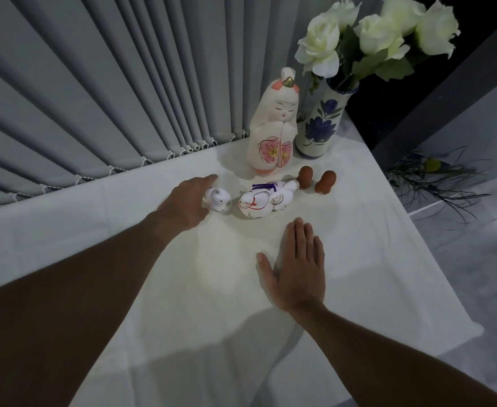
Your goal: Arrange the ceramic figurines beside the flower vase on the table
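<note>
A blue-flowered ceramic vase (319,124) with white roses stands at the table's far corner. Just left of it stands a tall white doll figurine (273,124) with pink blossoms. In front of the doll a white painted animal figurine (263,202) lies on the cloth, with two small brown figurines (305,177) (326,182) to its right. My left hand (187,202) is curled around a small white animal figurine (218,199), which rests on the cloth just left of the painted animal. My right hand (295,265) lies flat on the table, palm down, holding nothing.
A white cloth (182,304) covers the table. Grey vertical blinds (109,98) hang along the far left edge. The table's right edge drops to a grey floor, where a dark leafy sprig (435,177) lies.
</note>
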{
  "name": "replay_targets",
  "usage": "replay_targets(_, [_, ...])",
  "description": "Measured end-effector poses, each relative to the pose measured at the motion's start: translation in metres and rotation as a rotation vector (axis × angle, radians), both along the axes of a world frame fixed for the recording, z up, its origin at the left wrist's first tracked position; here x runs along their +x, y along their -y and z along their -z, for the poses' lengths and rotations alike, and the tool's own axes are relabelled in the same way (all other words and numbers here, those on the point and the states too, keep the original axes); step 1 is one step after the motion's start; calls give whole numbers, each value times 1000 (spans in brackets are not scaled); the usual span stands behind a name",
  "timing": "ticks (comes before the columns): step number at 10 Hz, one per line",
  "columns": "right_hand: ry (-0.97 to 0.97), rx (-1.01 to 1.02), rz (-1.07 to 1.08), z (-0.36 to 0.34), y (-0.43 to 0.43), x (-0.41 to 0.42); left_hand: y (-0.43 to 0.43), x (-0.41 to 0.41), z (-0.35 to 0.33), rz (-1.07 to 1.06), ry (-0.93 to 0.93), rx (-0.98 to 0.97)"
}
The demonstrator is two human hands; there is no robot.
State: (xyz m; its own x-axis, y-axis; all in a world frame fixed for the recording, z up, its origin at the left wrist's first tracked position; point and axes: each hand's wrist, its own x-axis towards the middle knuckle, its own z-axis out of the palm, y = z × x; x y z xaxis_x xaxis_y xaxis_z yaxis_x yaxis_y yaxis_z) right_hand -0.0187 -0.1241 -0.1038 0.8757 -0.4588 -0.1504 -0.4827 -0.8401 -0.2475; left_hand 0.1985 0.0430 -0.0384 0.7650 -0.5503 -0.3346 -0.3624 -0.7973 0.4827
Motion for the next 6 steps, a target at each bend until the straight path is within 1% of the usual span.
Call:
replay_targets(2, [-9,20,-13,0,2,-1,-14,-17,-9,14,-11,109])
replay_targets(3, [-27,40,-31,-10,5,1,-27,-27,-18,18,14,161])
replay_targets(4, [11,17,-28,-36,1,6,-40,-37,-37,29,73,215])
replay_targets(5, [118,0,-34,-69,-7,9,-52,-47,-62,39,158,266])
replay_targets(6, [265,-1,-33,-110,-16,16,-63,-57,-94,24,276,275])
